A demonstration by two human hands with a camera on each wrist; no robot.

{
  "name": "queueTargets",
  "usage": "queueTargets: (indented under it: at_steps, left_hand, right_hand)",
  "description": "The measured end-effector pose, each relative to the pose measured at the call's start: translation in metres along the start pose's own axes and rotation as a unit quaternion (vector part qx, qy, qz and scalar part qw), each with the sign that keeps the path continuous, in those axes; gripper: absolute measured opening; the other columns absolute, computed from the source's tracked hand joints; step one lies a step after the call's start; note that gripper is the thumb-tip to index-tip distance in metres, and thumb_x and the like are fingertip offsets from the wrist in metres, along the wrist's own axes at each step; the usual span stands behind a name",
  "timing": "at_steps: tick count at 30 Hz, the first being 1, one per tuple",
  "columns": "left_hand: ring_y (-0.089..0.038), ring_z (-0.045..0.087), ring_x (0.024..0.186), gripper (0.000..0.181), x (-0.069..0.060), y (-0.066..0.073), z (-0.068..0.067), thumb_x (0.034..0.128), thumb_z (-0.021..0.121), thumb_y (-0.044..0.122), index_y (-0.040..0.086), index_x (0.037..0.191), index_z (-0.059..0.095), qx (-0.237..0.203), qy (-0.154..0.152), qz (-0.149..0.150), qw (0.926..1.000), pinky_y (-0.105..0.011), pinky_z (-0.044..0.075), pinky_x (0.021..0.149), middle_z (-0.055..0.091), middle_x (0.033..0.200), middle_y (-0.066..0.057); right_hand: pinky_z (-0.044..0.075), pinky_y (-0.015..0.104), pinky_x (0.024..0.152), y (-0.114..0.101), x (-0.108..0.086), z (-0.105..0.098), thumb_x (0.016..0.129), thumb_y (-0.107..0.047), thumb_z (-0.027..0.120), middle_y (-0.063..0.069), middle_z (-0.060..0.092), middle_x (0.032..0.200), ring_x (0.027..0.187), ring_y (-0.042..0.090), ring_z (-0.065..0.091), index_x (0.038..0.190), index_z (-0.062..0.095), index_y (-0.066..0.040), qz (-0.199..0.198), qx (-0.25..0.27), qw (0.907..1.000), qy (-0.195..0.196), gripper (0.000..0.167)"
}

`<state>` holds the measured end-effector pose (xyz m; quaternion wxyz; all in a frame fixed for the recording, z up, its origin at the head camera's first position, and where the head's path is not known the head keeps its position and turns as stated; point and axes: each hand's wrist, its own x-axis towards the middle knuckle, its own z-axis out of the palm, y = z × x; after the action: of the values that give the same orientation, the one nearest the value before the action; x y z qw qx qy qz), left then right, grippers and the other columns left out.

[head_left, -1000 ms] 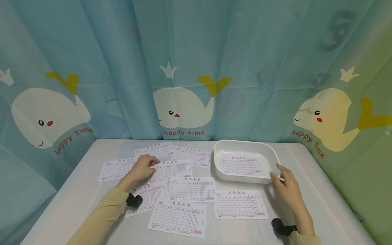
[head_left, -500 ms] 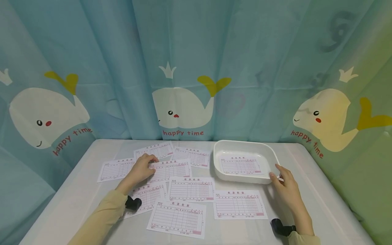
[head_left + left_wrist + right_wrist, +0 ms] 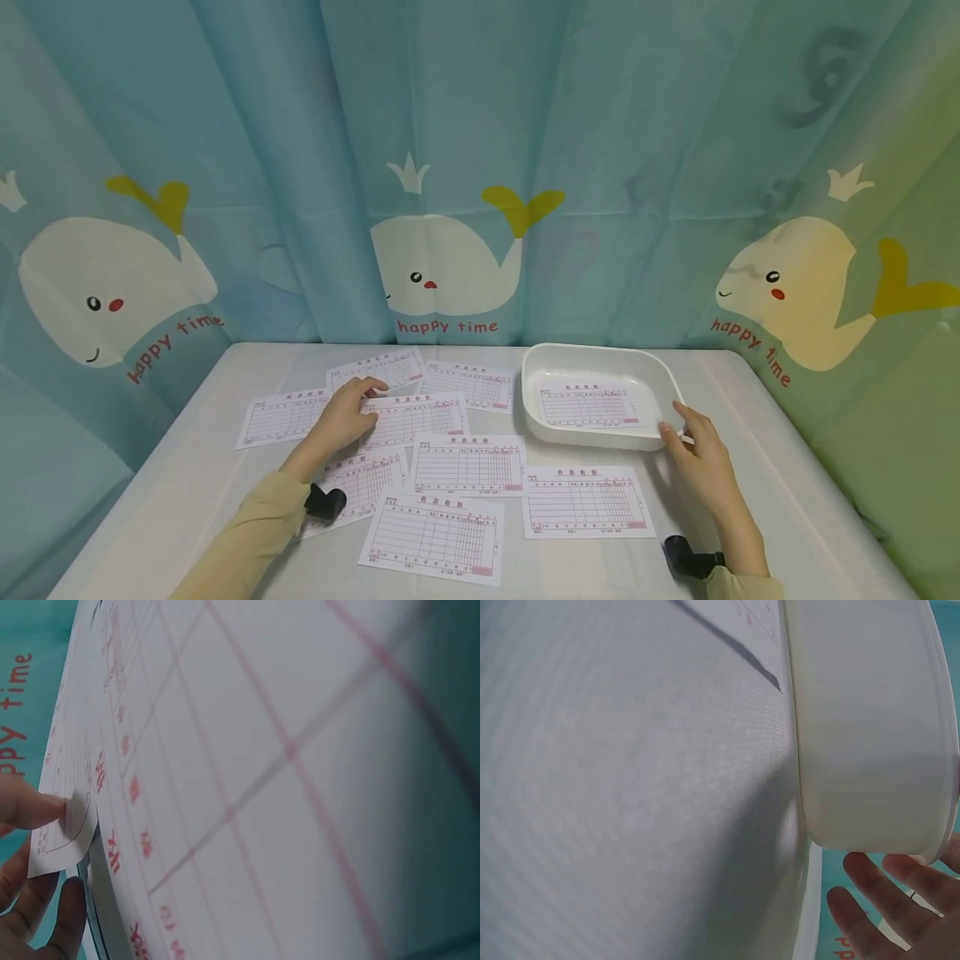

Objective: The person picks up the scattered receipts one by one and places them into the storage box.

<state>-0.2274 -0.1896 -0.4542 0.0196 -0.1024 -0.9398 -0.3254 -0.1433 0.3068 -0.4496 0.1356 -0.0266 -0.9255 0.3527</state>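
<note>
the thumb and fingertips of the left hand (image 3: 343, 417) pinch the left edge of a paper slip (image 3: 420, 421), barely apart; the slip stretches away to their right. the right hand (image 3: 701, 454), fingers loosely spread, grips the near corner of the tray (image 3: 600, 437) just to their left. this looks like picking up one slip; next calls for lifting it past the other slips (image 3: 468, 464) around those left fingers, tray held steady.

Red lettering (image 3: 447, 327) reading "happy time" stands three times on the blue-green fabric curtain (image 3: 630, 125), by white printed whales (image 3: 457, 267). White rectangular paper slips (image 3: 468, 465) with ruled grids are headed "收款收据"; their smaller print is too fine to read.
</note>
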Motion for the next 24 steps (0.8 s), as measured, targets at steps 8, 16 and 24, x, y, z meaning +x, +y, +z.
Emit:
queueTargets:
  at_steps: [8,16,24]
  left_hand:
    - [-0.023,0.048,0.083,0.036,-0.0029,0.0008,-0.0012,0.0814,0.054,-0.007,0.006,0.113,0.066,-0.020,0.003,-0.003,0.9998,-0.033,0.039,0.072,0.063,0.109,-0.018]
    - [-0.027,0.052,0.090,0.035,-0.0035,0.0004,-0.0019,0.0833,0.052,-0.007,0.007,0.111,0.068,-0.044,0.014,-0.005,0.9989,-0.039,0.043,0.078,0.064,0.110,-0.018]
    - [-0.037,0.056,0.107,0.033,-0.0057,0.0003,-0.0013,0.0858,0.051,-0.006,0.007,0.112,0.067,-0.060,0.025,-0.009,0.9979,-0.053,0.045,0.092,0.063,0.115,-0.019]
  right_hand:
    - [0.044,0.056,0.096,0.0002,0.0003,0.0007,0.099,-0.025,0.050,0.030,0.041,0.136,0.106,0.036,0.045,0.141,0.038,0.007,0.001,-0.004,1.0000,0.002,0.054]
    - [0.044,0.055,0.096,0.0009,0.0002,0.0008,0.099,-0.025,0.050,0.028,0.042,0.135,0.106,0.035,0.044,0.142,0.038,0.007,0.003,-0.004,1.0000,-0.001,0.055]
    - [0.044,0.056,0.097,0.0016,0.0007,0.0011,0.100,-0.027,0.049,0.029,0.041,0.138,0.108,0.036,0.045,0.142,0.037,0.007,0.006,-0.004,1.0000,-0.002,0.055]
